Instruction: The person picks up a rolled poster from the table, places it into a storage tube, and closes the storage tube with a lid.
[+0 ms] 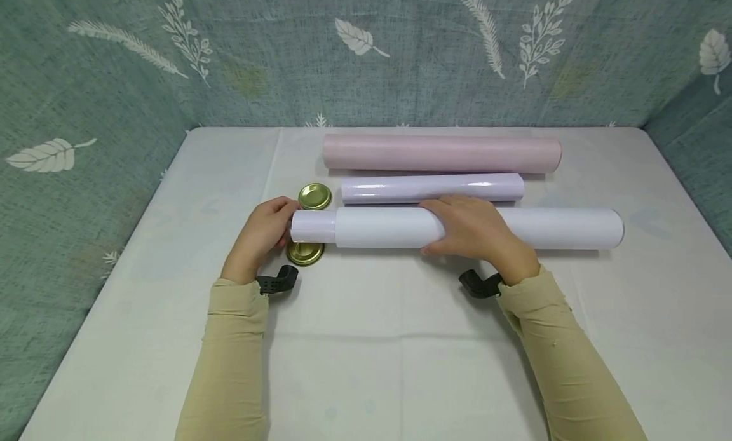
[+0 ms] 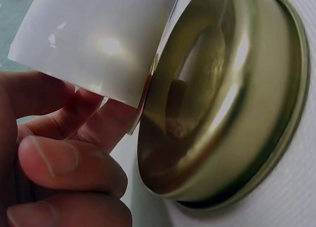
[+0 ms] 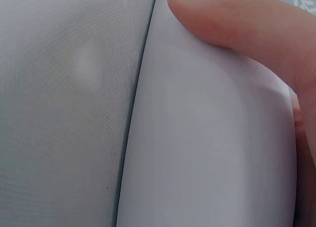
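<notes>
A long white tube (image 1: 572, 228) lies left to right across the table, and a shorter glossy pale-lilac roll (image 1: 312, 226) sticks out of its left end. My right hand (image 1: 471, 230) grips the tube near its middle from above, the thumb (image 3: 222, 15) along its near side. At the roll's outer end is my left hand (image 1: 262, 234), its fingertips pinching the rim (image 2: 121, 101) and two fingers curled under. One gold jar lid (image 2: 261, 89) stands close beside those fingers; it is the near lid (image 1: 305, 254), partly covered by the roll in the head view.
A second gold lid (image 1: 315, 196) lies just beyond the roll's end. Behind the white tube, another glossy lilac roll (image 1: 432, 189) lies parallel, with a thicker pink roll (image 1: 441, 153) farther back. Green leaf-patterned cloth (image 1: 286, 60) walls the table's back and sides.
</notes>
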`<move>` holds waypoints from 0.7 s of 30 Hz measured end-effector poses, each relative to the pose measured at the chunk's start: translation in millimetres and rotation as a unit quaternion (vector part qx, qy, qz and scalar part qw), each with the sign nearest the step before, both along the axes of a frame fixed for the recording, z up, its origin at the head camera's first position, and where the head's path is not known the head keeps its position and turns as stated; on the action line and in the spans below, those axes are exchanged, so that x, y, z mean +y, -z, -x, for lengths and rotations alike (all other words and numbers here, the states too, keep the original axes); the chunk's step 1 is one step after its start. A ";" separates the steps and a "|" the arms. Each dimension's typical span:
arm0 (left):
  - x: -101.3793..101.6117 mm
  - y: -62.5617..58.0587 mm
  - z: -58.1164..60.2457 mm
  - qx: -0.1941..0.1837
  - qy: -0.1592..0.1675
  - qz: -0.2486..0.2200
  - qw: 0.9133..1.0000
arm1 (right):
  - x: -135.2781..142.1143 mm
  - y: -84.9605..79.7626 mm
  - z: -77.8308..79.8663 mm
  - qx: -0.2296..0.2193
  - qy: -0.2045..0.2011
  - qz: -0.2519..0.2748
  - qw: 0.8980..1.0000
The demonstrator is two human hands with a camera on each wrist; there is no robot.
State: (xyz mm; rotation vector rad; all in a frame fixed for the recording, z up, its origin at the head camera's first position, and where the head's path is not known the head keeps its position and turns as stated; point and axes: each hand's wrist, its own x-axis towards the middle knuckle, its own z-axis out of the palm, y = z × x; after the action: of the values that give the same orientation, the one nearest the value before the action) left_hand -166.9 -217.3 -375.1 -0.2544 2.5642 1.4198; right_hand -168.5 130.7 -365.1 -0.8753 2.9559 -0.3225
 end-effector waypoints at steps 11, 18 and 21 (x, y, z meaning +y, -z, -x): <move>-1.3 -0.2 0.1 -0.008 0.013 0.009 1.000 | -0.7 -0.4 -0.3 -0.002 0.001 0.001 1.000; -2.3 0.0 0.0 -0.013 0.020 0.011 1.000 | -0.5 -0.9 0.2 0.010 -0.005 0.000 1.000; -2.4 0.0 0.0 -0.015 0.024 0.013 1.000 | -0.2 -0.3 0.2 0.013 -0.005 0.000 1.000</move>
State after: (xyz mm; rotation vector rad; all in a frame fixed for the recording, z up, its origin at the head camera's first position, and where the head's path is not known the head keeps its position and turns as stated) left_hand -166.9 -219.7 -375.2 -0.2149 2.5491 1.3553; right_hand -168.7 130.5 -364.8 -0.9008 2.9738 -0.3123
